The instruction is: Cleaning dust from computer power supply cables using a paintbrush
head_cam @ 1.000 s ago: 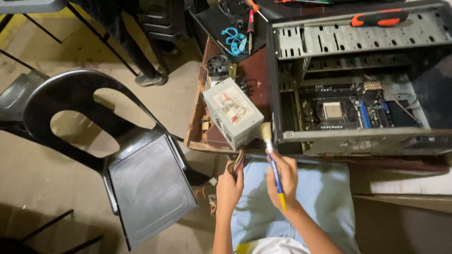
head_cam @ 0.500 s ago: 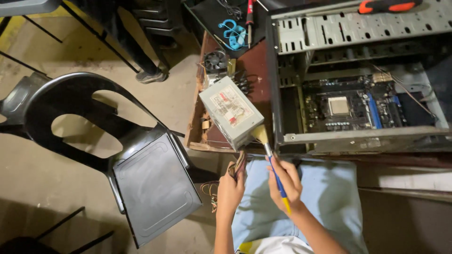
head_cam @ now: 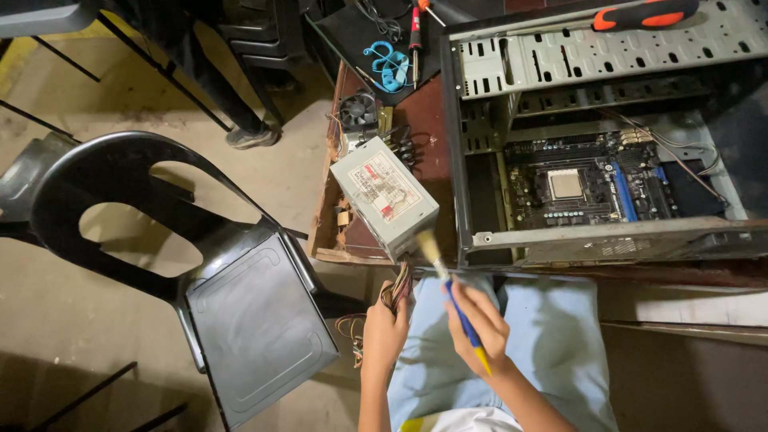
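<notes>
A grey metal power supply box (head_cam: 386,195) sits tilted at the near edge of a worn wooden table (head_cam: 328,240). My left hand (head_cam: 386,330) is closed around the bundle of coloured cables (head_cam: 398,290) that hangs from the box. My right hand (head_cam: 478,322) grips a paintbrush (head_cam: 452,296) with a blue and yellow handle. Its pale bristles touch the near corner of the power supply. Both hands are over my lap, which is covered in light blue cloth.
An open computer case (head_cam: 600,144) with a motherboard (head_cam: 588,186) lies on its side at the right. A small fan (head_cam: 358,110), blue plastic clips (head_cam: 390,68) and screwdrivers (head_cam: 640,14) lie beyond. A black plastic chair (head_cam: 192,272) holding a dark metal panel stands at the left.
The brush has moved left and down, from beside the case edge to the near corner of the power supply. My left hand has stayed on the cables.
</notes>
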